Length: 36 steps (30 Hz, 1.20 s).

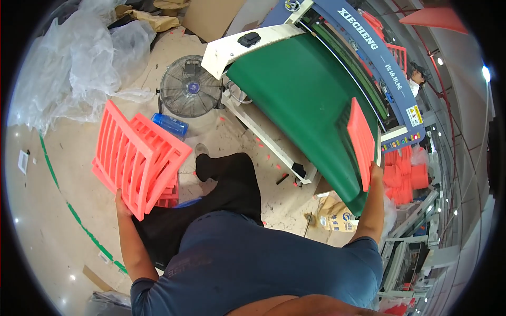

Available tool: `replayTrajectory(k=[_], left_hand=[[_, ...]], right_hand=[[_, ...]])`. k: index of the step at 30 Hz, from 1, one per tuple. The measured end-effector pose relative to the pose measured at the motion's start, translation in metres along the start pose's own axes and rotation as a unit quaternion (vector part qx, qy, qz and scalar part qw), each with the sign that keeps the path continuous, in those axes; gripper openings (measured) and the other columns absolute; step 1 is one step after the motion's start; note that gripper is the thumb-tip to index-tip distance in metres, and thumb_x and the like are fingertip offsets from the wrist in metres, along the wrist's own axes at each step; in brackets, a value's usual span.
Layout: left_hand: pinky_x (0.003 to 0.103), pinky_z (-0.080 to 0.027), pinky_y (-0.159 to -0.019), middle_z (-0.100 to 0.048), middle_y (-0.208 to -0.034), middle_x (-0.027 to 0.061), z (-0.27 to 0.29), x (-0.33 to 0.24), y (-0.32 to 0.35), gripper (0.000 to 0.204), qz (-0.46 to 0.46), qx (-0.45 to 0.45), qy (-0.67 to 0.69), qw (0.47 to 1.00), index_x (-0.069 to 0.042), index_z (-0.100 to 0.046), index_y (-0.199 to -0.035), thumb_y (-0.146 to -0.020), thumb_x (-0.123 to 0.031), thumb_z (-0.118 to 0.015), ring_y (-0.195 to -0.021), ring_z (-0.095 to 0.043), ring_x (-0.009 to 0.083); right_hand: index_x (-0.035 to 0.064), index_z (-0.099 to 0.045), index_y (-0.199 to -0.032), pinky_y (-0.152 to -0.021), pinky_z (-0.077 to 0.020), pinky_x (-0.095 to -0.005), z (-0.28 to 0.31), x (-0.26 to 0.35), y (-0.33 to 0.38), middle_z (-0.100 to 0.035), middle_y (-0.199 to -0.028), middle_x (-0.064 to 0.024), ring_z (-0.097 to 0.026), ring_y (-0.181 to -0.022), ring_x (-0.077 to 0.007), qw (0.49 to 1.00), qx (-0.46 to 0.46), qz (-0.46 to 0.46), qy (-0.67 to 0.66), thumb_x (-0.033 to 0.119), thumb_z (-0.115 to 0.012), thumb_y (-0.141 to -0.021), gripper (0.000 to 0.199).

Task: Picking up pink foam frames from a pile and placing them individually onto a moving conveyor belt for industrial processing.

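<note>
The left hand (122, 203) grips the lower corner of a slatted coral panel (138, 158) over open floor (47, 221). The right hand (376, 173) clasps a flat coral slab (361, 141) at the green conveyor's (300, 100) lower edge.

Workshop floor around a green-bedded machine

A round floor fan (191, 86) stands on the pale floor (47, 210), a blue water bottle (171, 125) lying just beside it; crumpled clear plastic sheeting (74, 63) is heaped at upper left, cardboard (211, 18) beyond it, a green tape line (79, 221) crosses the floor, and a paper sack (334, 216) sits below the machine's green bed (300, 95)
</note>
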<state>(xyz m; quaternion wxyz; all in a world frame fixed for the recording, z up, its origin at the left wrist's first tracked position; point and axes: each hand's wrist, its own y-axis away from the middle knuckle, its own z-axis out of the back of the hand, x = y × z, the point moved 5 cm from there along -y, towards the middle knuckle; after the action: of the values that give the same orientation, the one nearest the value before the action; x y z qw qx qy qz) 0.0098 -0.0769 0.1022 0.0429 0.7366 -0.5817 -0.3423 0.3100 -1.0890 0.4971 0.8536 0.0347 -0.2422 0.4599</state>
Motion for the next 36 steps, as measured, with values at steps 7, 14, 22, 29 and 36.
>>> replayTrajectory(k=[7, 14, 22, 29, 36], left_hand=[[0.053, -0.05, -0.106, -0.055, -0.143, 0.0194, 0.003, 0.003, -0.004, 0.063, -0.003, 0.012, -0.017, 1.0, -0.002, -0.042, -0.148, -0.097, -0.038, -0.049, -0.127, -0.056, 0.0369], [0.052, -0.047, -0.108, -0.054, -0.144, 0.0178, 0.008, 0.006, -0.009, 0.063, -0.006, 0.034, -0.019, 0.999, -0.002, -0.043, -0.147, -0.099, -0.042, -0.048, -0.13, -0.054, 0.0363], [0.053, -0.047, -0.108, -0.057, -0.141, 0.017, -0.003, 0.003, 0.0, 0.064, -0.01, 0.056, -0.055, 0.997, -0.003, -0.044, -0.146, -0.097, -0.045, -0.045, -0.13, -0.054, 0.0364], [0.052, -0.045, -0.109, -0.056, -0.142, 0.0165, -0.002, 0.003, 0.004, 0.063, 0.001, 0.049, -0.038, 0.998, -0.004, -0.045, -0.146, -0.097, -0.042, -0.046, -0.13, -0.053, 0.0365], [0.055, -0.044, -0.111, -0.052, -0.147, 0.0168, -0.028, 0.006, 0.015, 0.063, 0.004, 0.073, -0.055, 0.996, -0.005, -0.04, -0.149, -0.1, -0.044, -0.039, -0.133, -0.05, 0.0374]], right_hand=[[-0.0059, -0.075, -0.096, -0.082, -0.0515, -0.0397, -0.009, 0.008, 0.023, -0.074, -0.089, -0.0202, -0.07, -0.087, -0.0304, 0.997, -0.029, -0.003, -0.071, 0.039, -0.069, -0.08, 0.048], [-0.0073, -0.072, -0.104, -0.084, -0.0525, -0.0401, 0.001, 0.019, 0.044, -0.074, -0.093, -0.0246, -0.071, -0.091, -0.0347, 0.999, -0.017, 0.034, 0.002, 0.043, -0.073, -0.082, 0.055], [0.0023, -0.064, -0.125, -0.091, -0.052, -0.0454, 0.027, 0.134, 0.142, -0.065, -0.116, -0.0164, -0.063, -0.11, -0.0357, 0.975, -0.153, 0.12, 0.112, 0.04, -0.065, -0.09, 0.052], [0.0069, -0.069, -0.098, -0.081, -0.049, -0.0438, -0.018, 0.258, 0.277, -0.064, -0.095, -0.0106, -0.06, -0.093, -0.0309, 0.826, -0.138, 0.545, -0.03, 0.015, -0.073, -0.079, 0.021], [0.0081, -0.066, -0.108, -0.087, -0.0462, -0.0445, -0.015, 0.282, 0.282, -0.064, -0.103, -0.0104, -0.06, -0.101, -0.0322, 0.821, -0.195, 0.535, 0.038, 0.017, -0.072, -0.078, 0.032]])
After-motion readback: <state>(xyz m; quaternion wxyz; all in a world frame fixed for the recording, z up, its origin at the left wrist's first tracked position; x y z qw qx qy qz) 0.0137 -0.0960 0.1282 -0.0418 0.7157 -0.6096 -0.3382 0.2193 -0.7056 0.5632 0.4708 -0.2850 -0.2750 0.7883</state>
